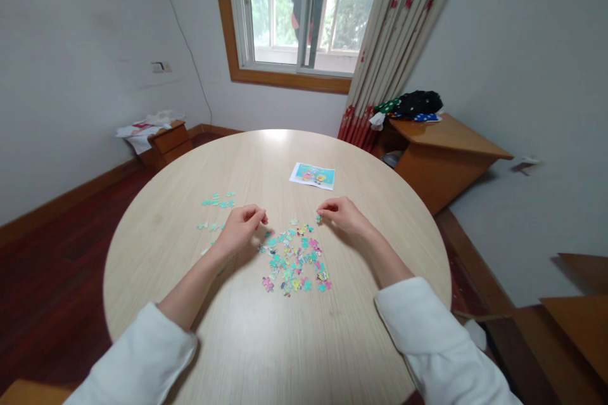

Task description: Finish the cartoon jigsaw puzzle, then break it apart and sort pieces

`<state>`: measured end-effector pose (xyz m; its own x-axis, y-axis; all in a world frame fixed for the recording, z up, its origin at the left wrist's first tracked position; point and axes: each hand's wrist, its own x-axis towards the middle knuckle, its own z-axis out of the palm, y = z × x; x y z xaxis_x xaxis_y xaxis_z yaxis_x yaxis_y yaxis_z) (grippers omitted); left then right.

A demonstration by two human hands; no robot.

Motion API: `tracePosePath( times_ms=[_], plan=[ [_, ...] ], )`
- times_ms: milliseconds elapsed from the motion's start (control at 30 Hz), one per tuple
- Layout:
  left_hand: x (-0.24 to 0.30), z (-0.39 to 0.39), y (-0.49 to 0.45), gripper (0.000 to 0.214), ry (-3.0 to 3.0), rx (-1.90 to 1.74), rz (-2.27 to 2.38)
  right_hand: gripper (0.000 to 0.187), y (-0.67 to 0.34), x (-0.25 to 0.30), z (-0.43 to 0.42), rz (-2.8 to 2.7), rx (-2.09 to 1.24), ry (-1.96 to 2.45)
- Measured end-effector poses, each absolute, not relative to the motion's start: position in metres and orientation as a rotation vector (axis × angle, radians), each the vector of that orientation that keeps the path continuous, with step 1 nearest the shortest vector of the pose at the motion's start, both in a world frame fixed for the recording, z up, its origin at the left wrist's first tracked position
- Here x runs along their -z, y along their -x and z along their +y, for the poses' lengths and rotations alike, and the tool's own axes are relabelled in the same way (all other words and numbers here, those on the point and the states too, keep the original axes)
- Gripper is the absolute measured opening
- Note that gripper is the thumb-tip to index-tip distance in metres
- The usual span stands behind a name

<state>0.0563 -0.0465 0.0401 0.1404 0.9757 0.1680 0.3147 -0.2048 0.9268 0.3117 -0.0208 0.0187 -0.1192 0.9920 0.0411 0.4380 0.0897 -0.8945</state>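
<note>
My right hand [342, 212] pinches a small teal puzzle piece [318, 219] at its fingertips, just off the upper right of a loose pile of puzzle pieces [287, 259]. The pile mixes teal, pink, yellow and pale green bits. Left of it, my left hand [243, 224] is closed, thumb against curled fingers; whatever it may hold is hidden. Beyond that hand lies a separate group of teal pieces [219, 201], and pale green pieces [213, 227] lie nearer, partly covered by my left forearm. A printed picture card [312, 176] with a teal scene rests behind the pile.
Everything lies on a round light-wood table [380, 341]. Behind it are a window [304, 6] and a long curtain [380, 44]. A tilted wooden cabinet [441, 151] with clothes [418, 104] on top stands at the right, a small drawer unit [170, 142] at the left.
</note>
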Motion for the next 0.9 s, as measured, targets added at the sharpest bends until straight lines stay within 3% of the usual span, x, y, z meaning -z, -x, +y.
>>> tracePosePath(
  times_ms=[300, 633, 900],
  plan=[
    [-0.037, -0.046, -0.057, 0.027, -1.656, -1.077, 1.26, 0.011, -0.31, -0.018, -0.024, -2.033, -0.882, 1.521],
    [-0.039, -0.048, -0.056, 0.03, -1.689, -1.008, 1.318, 0.008, -0.306, -0.023, -0.028, -2.034, -0.752, 1.515],
    [-0.039, -0.047, -0.054, 0.031, -1.688, -1.104, 1.347, 0.016, -0.348, -0.018, -0.013, -1.742, -0.423, 1.743]
  ],
)
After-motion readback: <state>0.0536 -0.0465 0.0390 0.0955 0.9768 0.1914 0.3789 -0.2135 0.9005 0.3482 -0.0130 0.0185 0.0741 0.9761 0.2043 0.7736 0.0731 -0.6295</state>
